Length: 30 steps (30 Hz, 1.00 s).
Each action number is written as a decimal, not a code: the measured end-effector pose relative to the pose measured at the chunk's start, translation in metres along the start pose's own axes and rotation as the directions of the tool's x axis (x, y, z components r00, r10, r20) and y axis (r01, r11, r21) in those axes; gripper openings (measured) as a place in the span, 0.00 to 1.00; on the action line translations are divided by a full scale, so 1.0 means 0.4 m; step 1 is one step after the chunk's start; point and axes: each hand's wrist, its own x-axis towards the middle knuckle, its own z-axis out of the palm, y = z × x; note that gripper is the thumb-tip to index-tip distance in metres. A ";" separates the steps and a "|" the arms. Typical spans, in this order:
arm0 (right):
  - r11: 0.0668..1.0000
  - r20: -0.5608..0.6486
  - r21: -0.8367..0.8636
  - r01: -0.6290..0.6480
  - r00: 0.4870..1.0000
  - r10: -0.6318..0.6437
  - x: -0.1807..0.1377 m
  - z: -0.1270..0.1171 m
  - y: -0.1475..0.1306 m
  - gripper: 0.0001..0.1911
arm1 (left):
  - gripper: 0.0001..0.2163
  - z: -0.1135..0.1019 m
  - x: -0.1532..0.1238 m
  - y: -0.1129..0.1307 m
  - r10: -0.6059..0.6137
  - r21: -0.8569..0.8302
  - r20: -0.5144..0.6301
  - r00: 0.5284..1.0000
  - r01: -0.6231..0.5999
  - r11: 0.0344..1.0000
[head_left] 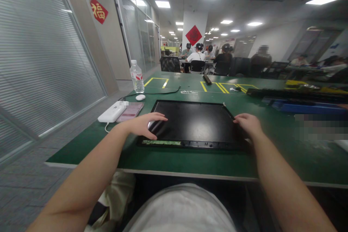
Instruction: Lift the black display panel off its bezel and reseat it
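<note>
On green table (190, 163), L hand (144, 125) spread, R hand (248, 123) curled on black panel (195, 121) edges; clear bottle (136, 78) far-left.

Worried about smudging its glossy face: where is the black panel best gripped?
Probably by its left and right side edges, one hand from each side: the black panel lies flat, wide and thin, and a green circuit strip sits on its near edge. The left hand and right hand rest there.

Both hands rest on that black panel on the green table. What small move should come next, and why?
Probably curl the fingers under its side edges for a grip: the left hand lies over the left edge of the flat black rectangular panel, the right hand over its right edge, neither closed around it.
</note>
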 end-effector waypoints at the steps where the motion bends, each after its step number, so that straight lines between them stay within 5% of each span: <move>1: 1.000 -0.002 0.003 0.000 1.000 0.000 -0.001 0.000 -0.001 0.10 | 0.39 0.001 0.000 0.001 -0.002 0.002 0.000 1.000 0.002 1.000; 30: 1.000 0.015 0.012 0.010 1.000 -0.010 0.007 0.006 0.006 0.10 | 0.32 0.002 0.006 0.022 0.037 0.042 -0.049 0.998 -0.035 0.999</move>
